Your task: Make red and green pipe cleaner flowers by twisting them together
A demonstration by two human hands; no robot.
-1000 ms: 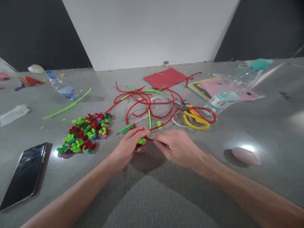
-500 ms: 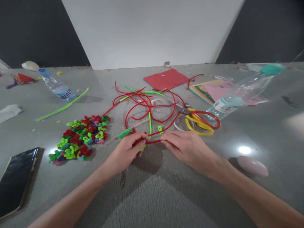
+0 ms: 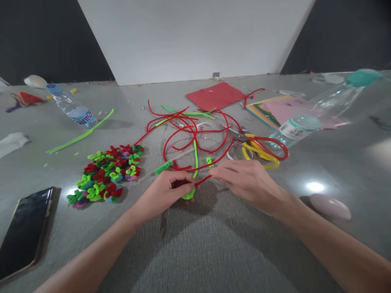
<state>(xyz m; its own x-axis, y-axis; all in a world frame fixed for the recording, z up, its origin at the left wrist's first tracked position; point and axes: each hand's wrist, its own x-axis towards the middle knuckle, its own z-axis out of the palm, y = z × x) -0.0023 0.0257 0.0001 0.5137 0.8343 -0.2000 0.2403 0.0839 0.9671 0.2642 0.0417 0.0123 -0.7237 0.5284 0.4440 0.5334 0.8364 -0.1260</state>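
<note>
A red pipe cleaner [image 3: 203, 180] is stretched between my two hands above the grey table. My left hand [image 3: 172, 189] is closed on a small bundle of red and bright green pipe cleaner [image 3: 188, 195], mostly hidden by the fingers. With its fingertips, my right hand [image 3: 241, 175] pinches the other end of the red strand. Just beyond lie loose red pipe cleaners [image 3: 180, 118] in loops, a green coil [image 3: 164, 167] around a clear stick, and a small green curl [image 3: 209, 161]. Scissors [image 3: 259, 148] with red and yellow handles rest past my right hand.
Several small pipe-cleaner flowers [image 3: 106, 173] are heaped at the left, near a phone [image 3: 27, 228]. Plastic bottles stand tilted in view, one left [image 3: 71, 106] and one right [image 3: 324, 110]. Red sheet [image 3: 215, 97], coloured papers [image 3: 282, 108] and a pink mouse-like object [image 3: 330, 206] lie around.
My right hand has drawn slightly up and right, with the red strand now slanting upward. My left hand has turned a little, showing more of the green part. The view has shifted slightly.
</note>
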